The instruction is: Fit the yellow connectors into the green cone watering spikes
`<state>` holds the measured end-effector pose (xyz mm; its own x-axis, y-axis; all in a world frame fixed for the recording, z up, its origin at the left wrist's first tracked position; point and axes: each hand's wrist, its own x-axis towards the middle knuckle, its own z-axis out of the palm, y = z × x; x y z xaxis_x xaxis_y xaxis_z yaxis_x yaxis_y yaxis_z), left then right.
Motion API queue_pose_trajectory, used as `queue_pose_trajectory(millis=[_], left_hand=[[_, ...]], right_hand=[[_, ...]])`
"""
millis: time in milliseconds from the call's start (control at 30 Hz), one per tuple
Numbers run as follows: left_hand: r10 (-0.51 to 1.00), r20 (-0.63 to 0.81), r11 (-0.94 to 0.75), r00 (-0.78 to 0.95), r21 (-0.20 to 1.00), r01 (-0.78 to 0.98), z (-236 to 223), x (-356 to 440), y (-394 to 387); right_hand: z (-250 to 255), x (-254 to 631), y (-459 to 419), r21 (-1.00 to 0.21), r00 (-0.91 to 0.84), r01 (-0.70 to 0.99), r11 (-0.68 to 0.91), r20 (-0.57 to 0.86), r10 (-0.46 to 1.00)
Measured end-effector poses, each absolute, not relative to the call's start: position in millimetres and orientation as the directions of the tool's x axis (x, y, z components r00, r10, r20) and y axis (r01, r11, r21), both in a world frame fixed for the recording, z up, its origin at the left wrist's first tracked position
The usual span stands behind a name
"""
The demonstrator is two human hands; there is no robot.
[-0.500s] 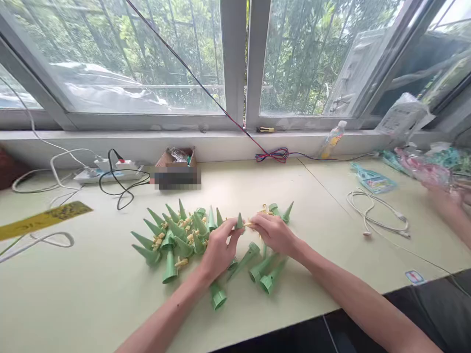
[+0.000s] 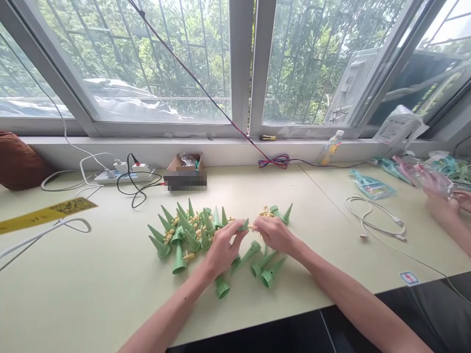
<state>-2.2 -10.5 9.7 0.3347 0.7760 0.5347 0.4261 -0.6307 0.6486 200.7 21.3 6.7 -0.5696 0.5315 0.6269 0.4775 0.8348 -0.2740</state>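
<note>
"What is seen at the left of the frame?"

"A yellow label strip (image 2: 47,215) is seen at the left edge. A white power strip (image 2: 110,179) is set above and to its right, then a small cardboard box (image 2: 176,163)."

"And toward the centre?"

"A heap of green plastic spikes (image 2: 192,241) is spread on the pale table (image 2: 110,294), left of centre, with small tan plastic pegs (image 2: 189,256) scattered among them."

"How is the left hand (image 2: 224,245) occupied?"

"A single green spike (image 2: 245,225) is pinched between its thumb and fingers, at the centre of the frame."

"And the right hand (image 2: 275,234)?"

"A tan peg (image 2: 251,227) is gripped in its fingertips, close against that spike. Whether it is seated in the spike cannot be told. Loose spikes (image 2: 247,256) are strewn below both hands."

"What is seen at the right?"

"A drink bottle (image 2: 331,148) is leaned at the sill, upper right. A white cable (image 2: 380,233) is coiled lower down. Another person's hand (image 2: 439,205) is seen at the right edge, beside pink plastic packaging (image 2: 433,180)."
</note>
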Motion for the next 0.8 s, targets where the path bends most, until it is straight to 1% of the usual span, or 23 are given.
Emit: queue_pose_trajectory(millis=[133,233,367,467,567,800], left_hand=[[0.788,0.517,-0.616,0.334,0.655,0.439,12.3,0.4,-13.6],[0.788,0.501,-0.616,0.358,0.629,0.475,12.1,2.8,-15.2],[0.777,0.494,-0.63,0.39,0.598,0.496,10.0,3.2,-14.9],[0.787,0.497,-0.616,0.365,0.611,0.498,8.8,1.5,-12.6],[0.803,0.488,-0.595,0.342,0.625,0.505,8.5,0.2,-10.2],[0.802,0.496,-0.595,0.334,0.609,0.524,11.0,0.5,-9.1]], right_hand=[[7.8,200.4,19.7,-0.343,-0.557,0.468,0.814,0.601,0.574],[9.8,199.2,17.8,-0.395,-0.532,0.46,0.796,0.595,0.602],[13.6,198.6,15.6,-0.45,-0.514,0.423,0.787,0.595,0.617],[16.0,199.5,15.7,-0.487,-0.526,0.381,0.786,0.585,0.617],[16.5,199.9,17.5,-0.5,-0.521,0.361,0.787,0.592,0.615],[10.5,199.1,22.2,-0.49,-0.499,0.372,0.788,0.611,0.615]])
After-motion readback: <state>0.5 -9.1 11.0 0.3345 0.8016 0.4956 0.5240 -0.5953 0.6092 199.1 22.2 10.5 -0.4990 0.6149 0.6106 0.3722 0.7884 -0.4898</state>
